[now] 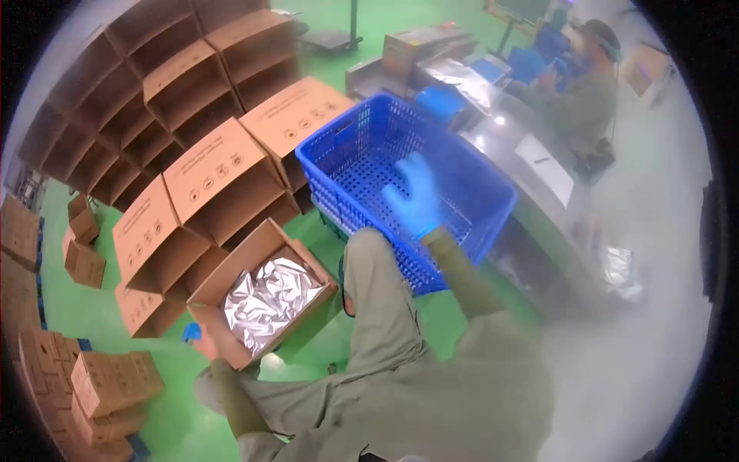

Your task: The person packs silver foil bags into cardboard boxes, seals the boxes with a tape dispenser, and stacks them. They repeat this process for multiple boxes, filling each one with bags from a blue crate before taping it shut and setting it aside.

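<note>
My left hand (204,343) is closed at the near left side of an open cardboard box (308,296). Something small and blue shows at its fingers, too small to make out. Crumpled silver foil packs (269,300) lie inside this box, beside my bent leg. My right hand (413,196), in a blue glove, is over the inside of a blue plastic basket (346,204). Its fingers are spread and hold nothing. The basket has perforated walls and a grid floor, with no contents visible in it.
Open cardboard cartons (215,173) are stacked on their sides at the left. More boxes (115,385) stand at lower left. A metal machine (531,169) with a paper sheet is right of the basket. Beyond it sits another person (577,108) near blue items.
</note>
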Demonstrator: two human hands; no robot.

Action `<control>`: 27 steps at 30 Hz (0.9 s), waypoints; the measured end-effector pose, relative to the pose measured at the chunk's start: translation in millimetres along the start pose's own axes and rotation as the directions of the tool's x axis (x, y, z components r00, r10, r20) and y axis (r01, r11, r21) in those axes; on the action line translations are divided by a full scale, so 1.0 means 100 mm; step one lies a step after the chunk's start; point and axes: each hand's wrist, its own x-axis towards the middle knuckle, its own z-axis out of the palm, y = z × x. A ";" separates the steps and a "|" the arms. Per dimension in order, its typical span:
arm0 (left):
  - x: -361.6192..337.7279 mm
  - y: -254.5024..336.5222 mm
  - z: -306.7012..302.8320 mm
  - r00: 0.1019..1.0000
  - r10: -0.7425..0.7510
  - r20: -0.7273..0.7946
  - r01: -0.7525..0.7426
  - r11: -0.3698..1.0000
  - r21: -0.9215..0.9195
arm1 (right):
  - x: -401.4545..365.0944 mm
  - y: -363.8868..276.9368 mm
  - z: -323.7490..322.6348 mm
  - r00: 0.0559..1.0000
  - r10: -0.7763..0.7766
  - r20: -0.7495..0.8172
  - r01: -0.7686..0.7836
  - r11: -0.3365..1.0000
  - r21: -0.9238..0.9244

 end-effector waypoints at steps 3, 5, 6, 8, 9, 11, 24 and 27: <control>-0.04 0.10 0.04 0.999 -0.024 0.022 0.025 0.999 -0.043 | 0.56 0.88 -0.33 0.966 0.204 -0.158 -0.224 0.968 -0.116; -0.14 0.31 0.03 0.998 -0.042 0.037 0.042 0.999 0.003 | 0.88 1.59 -0.44 0.907 0.395 -0.146 -0.415 0.898 -0.147; -0.18 0.37 0.03 0.996 -0.081 0.027 0.083 0.993 -0.082 | 1.00 2.04 -0.38 0.873 0.458 -0.170 -0.484 0.856 -0.179; -0.20 0.35 0.07 0.993 -0.119 0.018 0.120 0.977 -0.178 | 1.29 2.56 -0.43 0.812 0.552 -0.188 -0.583 0.783 -0.217; -0.17 0.29 0.07 0.996 -0.087 0.015 0.088 0.972 -0.219 | 1.41 2.84 -0.43 0.735 0.646 -0.203 -0.677 0.690 -0.255; -0.10 0.12 0.06 0.998 -0.058 0.005 0.057 0.963 -0.265 | 1.50 3.85 -0.25 0.770 0.625 -0.125 -0.621 0.780 0.073; -0.17 0.31 0.05 0.994 -0.092 -0.066 0.105 0.968 0.228 | 1.44 1.54 -0.49 0.849 0.319 0.420 -0.439 0.869 0.229; -0.11 0.16 0.06 0.998 -0.033 -0.059 0.040 0.992 0.122 | 1.28 1.26 -0.24 0.534 0.445 0.719 -0.192 0.892 -0.410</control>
